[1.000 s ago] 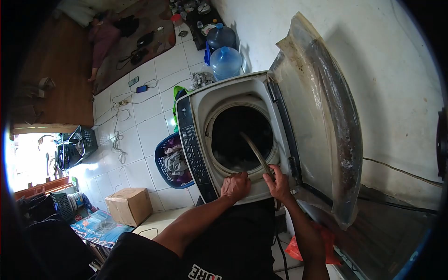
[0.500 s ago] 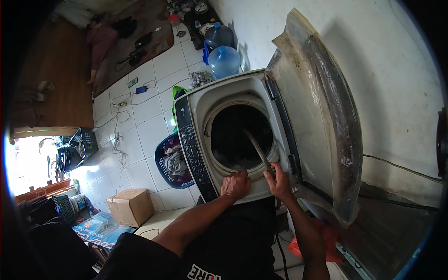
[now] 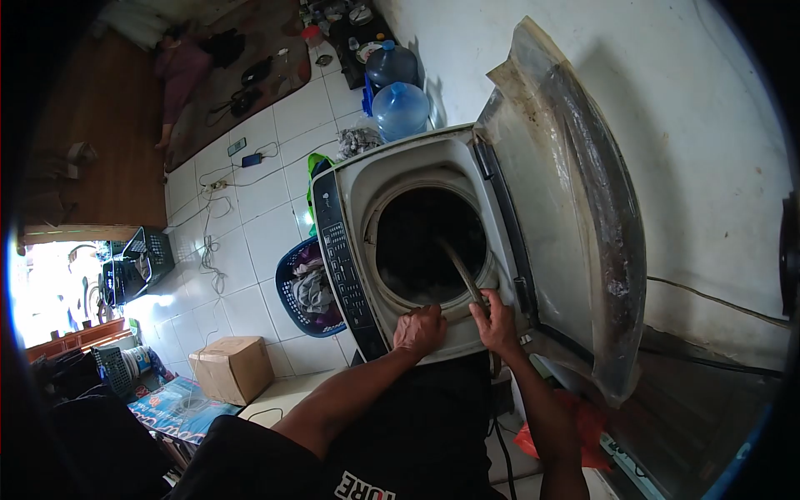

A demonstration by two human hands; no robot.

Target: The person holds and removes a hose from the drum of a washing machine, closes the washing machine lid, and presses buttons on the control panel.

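A top-loading washing machine (image 3: pixel 354 187) stands before me with its lid (image 3: pixel 575 208) raised against the wall. Its round drum opening (image 3: pixel 429 242) is dark inside, so the contents cannot be made out. My right hand (image 3: pixel 497 325) is closed round a hose (image 3: pixel 461 268) at the near right of the opening. From there the hose slants into the drum, where its end fades into the dark. On the near rim rests my left hand (image 3: pixel 419 329), its fingers curled over the edge beside the opening.
Left of the machine is a blue laundry basket (image 3: pixel 287 292) with clothes. Blue water jugs (image 3: pixel 400 112) stand beyond it by the wall. A cardboard box (image 3: pixel 233 371), cables (image 3: pixel 212 258) and phones (image 3: pixel 252 160) lie leftward. Another person (image 3: pixel 179 75) is at the far left.
The hose has shifted very slightly in the drum opening, with my right hand still round it. My left hand stays on the rim.
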